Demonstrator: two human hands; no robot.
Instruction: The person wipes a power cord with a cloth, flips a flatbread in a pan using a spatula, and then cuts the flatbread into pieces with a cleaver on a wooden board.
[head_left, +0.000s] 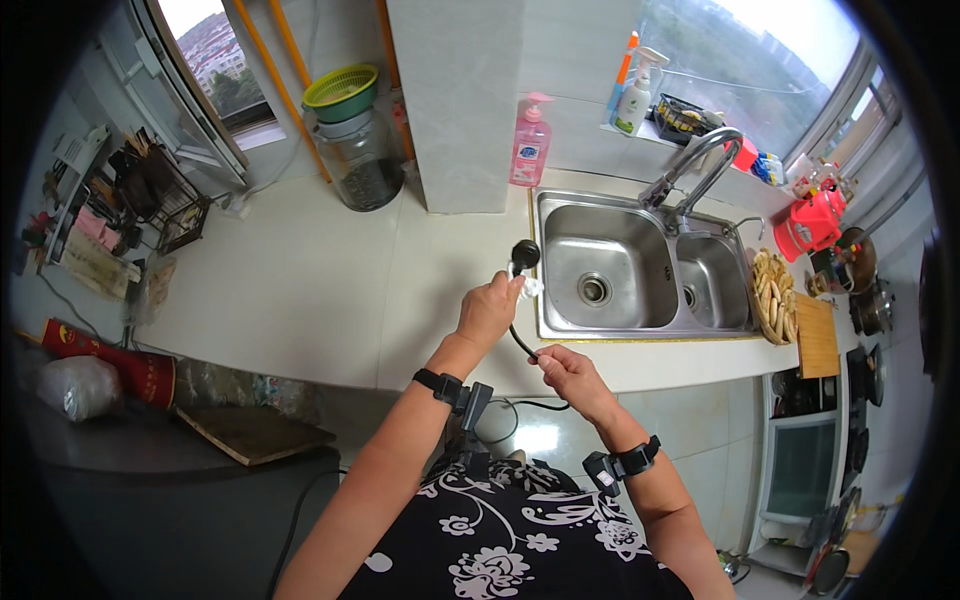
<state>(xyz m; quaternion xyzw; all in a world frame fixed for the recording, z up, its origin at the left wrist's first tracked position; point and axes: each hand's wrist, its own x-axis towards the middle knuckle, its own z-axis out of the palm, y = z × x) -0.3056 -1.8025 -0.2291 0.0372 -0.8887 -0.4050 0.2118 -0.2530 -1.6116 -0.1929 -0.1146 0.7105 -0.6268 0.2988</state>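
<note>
My left hand (486, 307) grips a black round-headed fitting (526, 255) at its neck, just left of the sink rim, with a crumpled white tissue or cloth (530, 288) between the fingers. From below that hand a black cable or thin hose (523, 343) curves down to my right hand (571, 375), which pinches it near the counter's front edge. More black cord (541, 406) hangs beyond the edge over the floor. What exactly the black fitting is, I cannot tell. Both wrists wear black straps with small devices.
A double steel sink (536, 225) with a faucet (694, 161) lies right of my hands. Behind stand a pink pump bottle (530, 142) and a glass jar (362, 161) under a colander. Further right are a food basket (774, 296), cutting board (817, 335) and red jug (810, 225).
</note>
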